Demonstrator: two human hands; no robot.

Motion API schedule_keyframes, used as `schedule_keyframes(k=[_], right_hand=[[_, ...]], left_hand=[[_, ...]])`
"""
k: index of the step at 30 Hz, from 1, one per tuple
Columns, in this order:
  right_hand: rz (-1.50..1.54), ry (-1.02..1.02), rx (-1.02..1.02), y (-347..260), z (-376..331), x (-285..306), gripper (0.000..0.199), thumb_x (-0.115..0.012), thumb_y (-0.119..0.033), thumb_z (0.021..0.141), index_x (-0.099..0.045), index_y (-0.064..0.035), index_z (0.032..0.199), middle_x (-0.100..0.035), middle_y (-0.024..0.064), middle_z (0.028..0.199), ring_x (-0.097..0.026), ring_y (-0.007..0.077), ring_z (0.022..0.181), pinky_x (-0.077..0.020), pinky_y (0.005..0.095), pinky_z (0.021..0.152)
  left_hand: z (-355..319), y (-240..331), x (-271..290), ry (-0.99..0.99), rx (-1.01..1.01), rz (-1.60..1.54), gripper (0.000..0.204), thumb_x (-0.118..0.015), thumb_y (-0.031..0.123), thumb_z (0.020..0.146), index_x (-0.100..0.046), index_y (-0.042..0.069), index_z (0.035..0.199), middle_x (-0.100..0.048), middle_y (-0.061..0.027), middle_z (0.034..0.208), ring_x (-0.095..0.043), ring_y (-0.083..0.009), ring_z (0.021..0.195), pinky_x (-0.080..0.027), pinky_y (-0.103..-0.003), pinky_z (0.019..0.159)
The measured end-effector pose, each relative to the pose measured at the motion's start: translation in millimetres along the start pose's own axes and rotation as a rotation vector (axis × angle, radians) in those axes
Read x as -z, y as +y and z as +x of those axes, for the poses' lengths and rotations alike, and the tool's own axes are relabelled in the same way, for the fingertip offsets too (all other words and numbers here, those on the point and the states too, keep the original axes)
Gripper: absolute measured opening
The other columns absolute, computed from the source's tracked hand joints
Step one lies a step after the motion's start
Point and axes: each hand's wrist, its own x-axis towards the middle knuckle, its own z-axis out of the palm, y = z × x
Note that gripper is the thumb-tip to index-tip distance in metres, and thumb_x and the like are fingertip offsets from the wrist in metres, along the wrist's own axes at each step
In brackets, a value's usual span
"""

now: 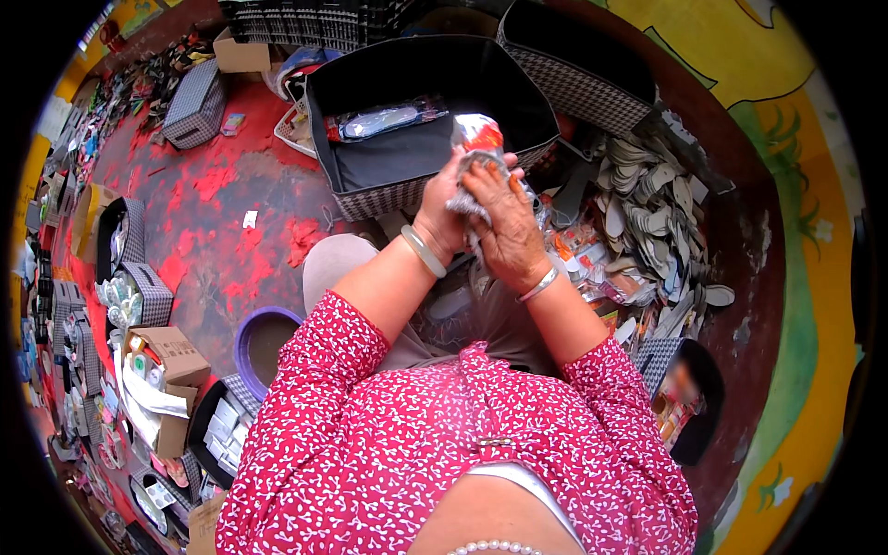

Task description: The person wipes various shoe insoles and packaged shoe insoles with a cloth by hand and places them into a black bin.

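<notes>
1. Packet [479,135], shiny white, silver and red, is held in front of the person's chest, its far end poking out beyond the fingers, seen against the near right part of a large bin.
2. Left hand [442,205]: curled around the packet from the left side, partly hidden by the other hand; a pale bangle [423,251] circles the wrist.
3. Right hand [507,222]: laid over the top, fingers bent and slightly spread, closed on a greyish cloth [460,202] that it presses against the packet. Its wrist carries a silvery bangle [538,285].
4. Below the forearms, the person's left knee [335,268] shows in light trousers.
5. To the left of the lap, a purple-rimmed basin [242,347] stands on the floor [208,264], which is dark with bright red patches.
6. Just past the hands sits the large bin [370,199], check-patterned outside and black inside; a clear-wrapped package [387,120] lies in it.
7. Right of the hands, pale insoles [652,199] form a loose heap, beside wrapped packets.
8. Farther off at upper left are a checked box [196,104] and a small cardboard box [242,53].
9. Along the right runs a painted wall [717,42], yellow and green.
</notes>
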Motion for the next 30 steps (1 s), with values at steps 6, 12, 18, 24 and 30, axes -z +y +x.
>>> schedule_keyframes(k=[6, 12, 18, 24, 30], right_hand=[[0.539, 0.275, -0.553, 60.0, 8.4, -2.8, 0.034, -0.048, -0.013, 0.092, -0.049, -0.0021, 0.124, -0.055, 0.015, 0.123, -0.056, 0.0257, 0.109, -0.0442, 0.0377, 0.093], [1.561, 0.619, -0.679, 91.9, 35.2, 58.4, 0.037, -0.038, -0.025, 0.097, -0.045, 0.0009, 0.124, -0.053, 0.0173, 0.121, -0.052, 0.0311, 0.112, -0.0404, 0.0475, 0.097], [0.29, -0.049, -0.029, 58.4, 44.3, 47.7, 0.044, -0.062, -0.025, 0.085, -0.053, -0.0113, 0.126, -0.055, 0.0145, 0.119, -0.054, 0.0252, 0.11, -0.0418, 0.0357, 0.095], [0.331, 0.029, -0.182, 54.8, 30.9, 40.1, 0.033, -0.074, -0.013, 0.068, -0.062, -0.0055, 0.098, -0.062, 0.0093, 0.092, -0.061, 0.0241, 0.083, -0.0486, 0.0305, 0.075], [0.159, 0.314, -0.171, 55.3, 24.1, 24.8, 0.023, -0.076, -0.015, 0.068, -0.063, -0.0057, 0.084, -0.061, 0.0059, 0.077, -0.06, 0.02, 0.07, -0.0482, 0.0295, 0.065]], left_hand=[[1.8, -4.0, -7.7, 0.023, 0.066, -0.003, 0.047, -0.035, 0.044, 0.097, -0.049, 0.005, 0.12, -0.059, -0.0095, 0.112, -0.058, -0.0242, 0.102, -0.049, -0.04, 0.088], [-4.2, 5.1, -8.4, -0.026, 0.036, 0.368, 0.048, -0.057, 0.018, 0.088, -0.039, 0.007, 0.131, -0.056, -0.0142, 0.117, -0.059, -0.0264, 0.104, -0.053, -0.04, 0.082], [-1.0, -3.7, -9.9, -0.18, 0.029, 0.644, 0.038, -0.051, 0.007, 0.09, -0.045, 0.007, 0.128, -0.057, -0.0067, 0.114, -0.059, -0.019, 0.101, -0.049, -0.033, 0.086], [-2.5, 2.0, -1.6, -0.175, 0.145, 0.867, 0.042, -0.049, 0.001, 0.085, -0.048, 0.005, 0.127, -0.057, -0.0018, 0.111, -0.053, -0.0105, 0.101, -0.043, -0.027, 0.091], [-4.8, 5.3, -12.0, -0.173, 0.15, 0.759, 0.038, -0.052, 0.003, 0.084, -0.05, 0.003, 0.122, -0.058, -0.0017, 0.106, -0.055, -0.0102, 0.095, -0.045, -0.026, 0.087]])
